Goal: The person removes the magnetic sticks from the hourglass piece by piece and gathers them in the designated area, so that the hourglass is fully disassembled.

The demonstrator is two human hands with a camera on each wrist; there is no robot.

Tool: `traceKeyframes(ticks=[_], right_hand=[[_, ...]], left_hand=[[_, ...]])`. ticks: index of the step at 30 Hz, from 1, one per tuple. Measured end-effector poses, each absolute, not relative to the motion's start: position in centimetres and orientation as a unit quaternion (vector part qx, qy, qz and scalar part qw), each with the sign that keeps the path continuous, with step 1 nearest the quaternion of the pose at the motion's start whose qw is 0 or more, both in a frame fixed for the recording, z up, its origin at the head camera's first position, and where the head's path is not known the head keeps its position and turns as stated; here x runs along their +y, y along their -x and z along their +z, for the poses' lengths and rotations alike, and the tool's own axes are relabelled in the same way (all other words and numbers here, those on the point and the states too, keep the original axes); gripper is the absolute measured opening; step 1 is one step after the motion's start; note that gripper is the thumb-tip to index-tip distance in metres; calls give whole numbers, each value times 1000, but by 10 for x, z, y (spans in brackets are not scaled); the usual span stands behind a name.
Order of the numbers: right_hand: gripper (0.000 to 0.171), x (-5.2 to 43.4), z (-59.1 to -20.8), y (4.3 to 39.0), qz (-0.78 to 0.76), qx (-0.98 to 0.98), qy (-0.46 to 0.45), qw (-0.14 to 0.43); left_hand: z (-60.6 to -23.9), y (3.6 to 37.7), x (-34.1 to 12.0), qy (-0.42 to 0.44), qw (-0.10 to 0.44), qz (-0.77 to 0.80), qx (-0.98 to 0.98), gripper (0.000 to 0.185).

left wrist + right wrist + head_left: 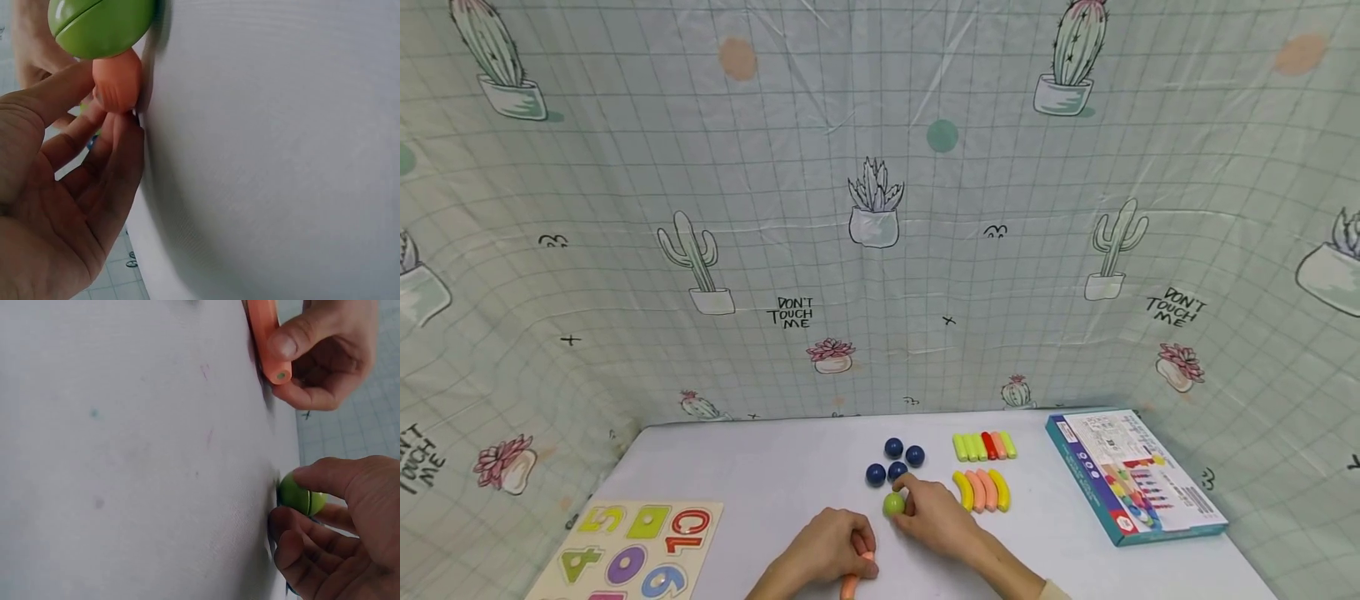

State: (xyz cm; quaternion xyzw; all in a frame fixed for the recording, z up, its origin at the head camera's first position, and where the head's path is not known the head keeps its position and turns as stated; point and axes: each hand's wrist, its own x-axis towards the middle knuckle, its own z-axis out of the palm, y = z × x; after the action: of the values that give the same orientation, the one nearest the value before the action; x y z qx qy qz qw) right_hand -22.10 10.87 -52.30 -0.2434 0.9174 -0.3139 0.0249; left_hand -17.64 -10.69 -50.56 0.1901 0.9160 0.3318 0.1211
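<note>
My left hand (838, 550) grips an orange stick (852, 580) that lies on the white table (760, 483); the right wrist view shows the orange stick (267, 337) pinched between thumb and fingers. My right hand (928, 512) pinches a green ball (893, 503) against the table, just right of the left hand. The green ball (301, 495) sits between its thumb and fingers. In the left wrist view the stick's end (117, 81) touches the green ball (100, 25).
Blue balls (895, 461) lie just beyond the green one. Short coloured sticks (984, 446) and curved pieces (982, 490) lie to the right, then a boxed game (1131, 475). A number puzzle board (632, 550) sits front left. A cactus-print cloth (872, 208) surrounds the table.
</note>
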Motion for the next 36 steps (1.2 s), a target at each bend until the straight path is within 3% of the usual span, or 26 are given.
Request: traceKeyframes(ticks=[13, 22, 27, 31, 36], right_hand=[[28, 103, -524, 232, -336, 916, 219, -14], [20, 104, -519, 231, -344, 917, 204, 3], [11, 108, -515, 226, -349, 906, 237, 36], [5, 112, -513, 218, -358, 878, 299, 104], [10, 114, -514, 207, -336, 860, 350, 154]], left_hand=[[-498, 178, -122, -201, 194, 320, 905, 24], [-500, 181, -118, -192, 157, 341, 907, 24], [-501, 182, -112, -180, 138, 341, 913, 22], [-504, 183, -108, -182, 124, 365, 905, 22], [-509, 183, -106, -218, 107, 400, 884, 22]])
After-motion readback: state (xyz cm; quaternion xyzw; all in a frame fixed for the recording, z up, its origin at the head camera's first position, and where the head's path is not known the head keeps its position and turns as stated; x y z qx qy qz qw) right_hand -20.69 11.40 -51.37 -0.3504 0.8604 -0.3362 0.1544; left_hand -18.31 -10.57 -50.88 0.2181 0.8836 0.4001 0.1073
